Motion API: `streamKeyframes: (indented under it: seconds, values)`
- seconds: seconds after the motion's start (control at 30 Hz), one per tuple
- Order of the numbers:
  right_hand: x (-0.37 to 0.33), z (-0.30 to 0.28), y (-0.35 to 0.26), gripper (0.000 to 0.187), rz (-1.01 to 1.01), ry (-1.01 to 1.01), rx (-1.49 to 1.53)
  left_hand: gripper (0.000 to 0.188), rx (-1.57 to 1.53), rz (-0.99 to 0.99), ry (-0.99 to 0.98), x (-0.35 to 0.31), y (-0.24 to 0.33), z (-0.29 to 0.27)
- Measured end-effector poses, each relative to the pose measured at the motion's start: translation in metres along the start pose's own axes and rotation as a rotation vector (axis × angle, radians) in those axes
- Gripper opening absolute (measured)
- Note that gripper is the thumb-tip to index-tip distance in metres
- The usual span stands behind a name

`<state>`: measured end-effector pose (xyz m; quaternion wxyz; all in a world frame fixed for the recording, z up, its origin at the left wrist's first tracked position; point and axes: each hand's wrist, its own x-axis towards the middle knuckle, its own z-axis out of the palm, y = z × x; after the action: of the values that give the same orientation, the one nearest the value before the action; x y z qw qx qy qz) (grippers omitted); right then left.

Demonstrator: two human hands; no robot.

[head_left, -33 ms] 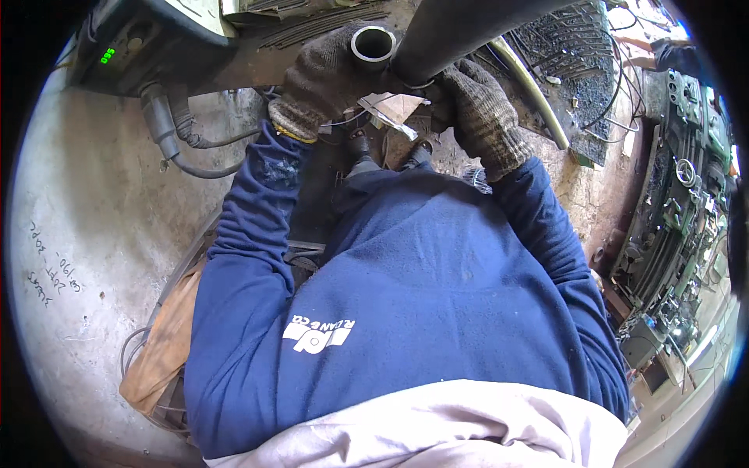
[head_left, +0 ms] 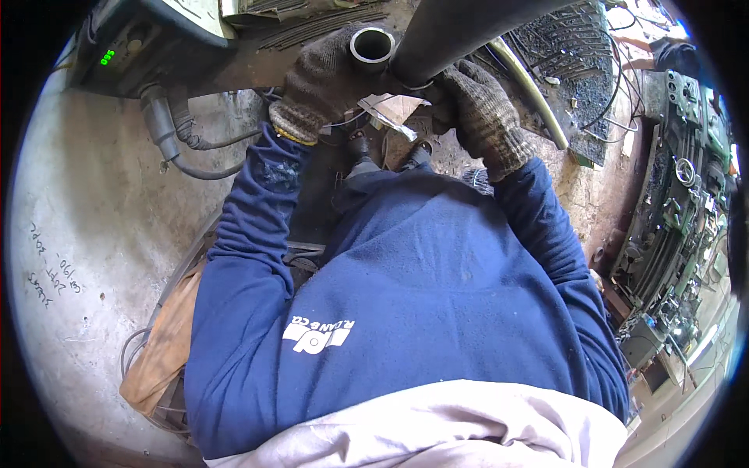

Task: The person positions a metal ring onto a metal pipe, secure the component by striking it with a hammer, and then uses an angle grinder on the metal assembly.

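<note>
My left hand [head_left: 316, 82], in a dark knitted glove with a yellow-edged cuff, is closed round a short metal tube [head_left: 372, 47]. The tube's round open end faces up. A thick dark cylinder [head_left: 460, 39] slants in from the top right, its lower end beside the metal tube. My right hand [head_left: 484, 117], in a grey-brown knitted glove, is closed next to that lower end. Its fingertips are partly hidden, so what they grip does not show. Below and between the hands is a torn piece of cardboard [head_left: 394, 109].
At the upper left stands a machine [head_left: 148, 47] with a green display and a thick cable plug [head_left: 160, 121]. Thin dark rods [head_left: 320, 27] lie on the bench. On the right are a pale bar [head_left: 530, 93], a black gritty heap [head_left: 566, 58] and green machinery [head_left: 679, 226]. A brown cloth [head_left: 164, 343] hangs lower left.
</note>
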<state>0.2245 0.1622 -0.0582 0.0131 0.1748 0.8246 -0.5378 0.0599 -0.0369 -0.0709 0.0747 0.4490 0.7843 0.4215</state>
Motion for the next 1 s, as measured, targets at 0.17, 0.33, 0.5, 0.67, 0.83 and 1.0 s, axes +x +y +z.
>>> streamKeyframes:
  seconds: [0.17, 0.33, 0.5, 0.67, 0.83, 1.0]
  values:
    - [-0.014, -0.042, -0.027, 0.041, 0.083, 0.330, -0.030, 0.057, 0.021, 0.113, 0.094, -0.006, -0.011, 0.007]
    - [0.001, -0.072, -0.020, 0.041, -0.230, 0.416, -1.047, 0.052, 0.002, 0.095, 0.117, -0.007, -0.016, 0.010]
    - [0.018, -0.078, -0.010, 0.039, -0.094, 0.211, -1.223, 0.056, 0.094, 0.125, 0.102, -0.005, -0.015, 0.010]
    - [0.025, -0.077, 0.005, 0.034, -0.109, 0.260, -1.207, 0.057, 0.030, 0.056, 0.121, -0.008, -0.016, 0.010]
    - [-0.018, -0.106, -0.001, 0.036, -0.290, 0.236, -0.793, 0.060, -0.013, 0.120, 0.158, -0.008, -0.029, 0.017]
    - [-0.069, -0.056, -0.055, 0.044, -0.283, -0.162, -1.016, 0.059, 0.020, 0.034, 0.094, -0.011, -0.022, 0.012]
